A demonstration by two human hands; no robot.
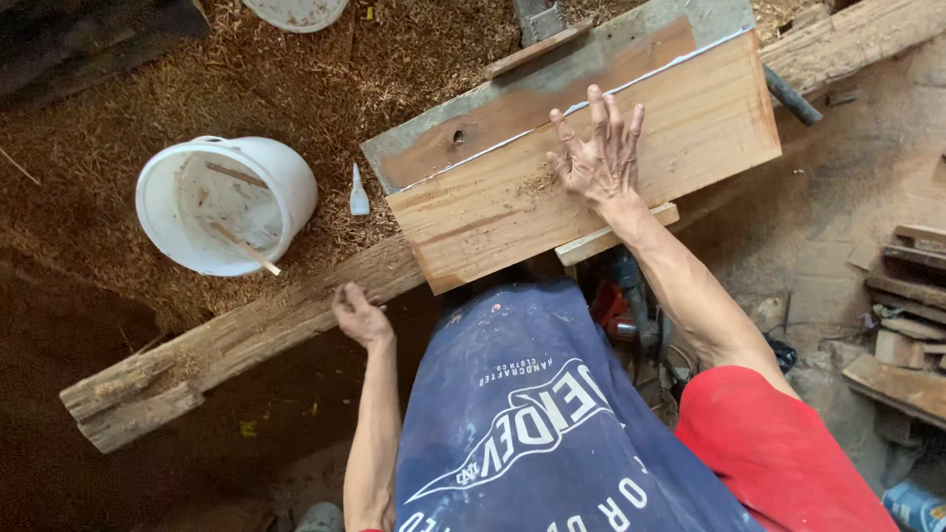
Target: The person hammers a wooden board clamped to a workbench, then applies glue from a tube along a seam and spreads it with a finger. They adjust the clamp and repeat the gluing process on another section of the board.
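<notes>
My right hand [597,156] lies flat, fingers spread, on a pale wooden board [690,128] that rests tilted across a grey-topped work surface [493,128]. A small heap of sawdust sits on the board just left of that hand. My left hand [359,315] hangs lower left with its fingers curled, holding nothing, right beside the edge of a rough old timber beam [236,340]. A blue apron [532,414] covers my front.
A white plastic bucket [158,197] with wooden sticks inside stands on the sawdust-strewn floor at left. A small white glue bottle [359,193] lies by the board's left end. Stacked wood offcuts [907,325] lie at right; another white bucket [296,12] sits at top.
</notes>
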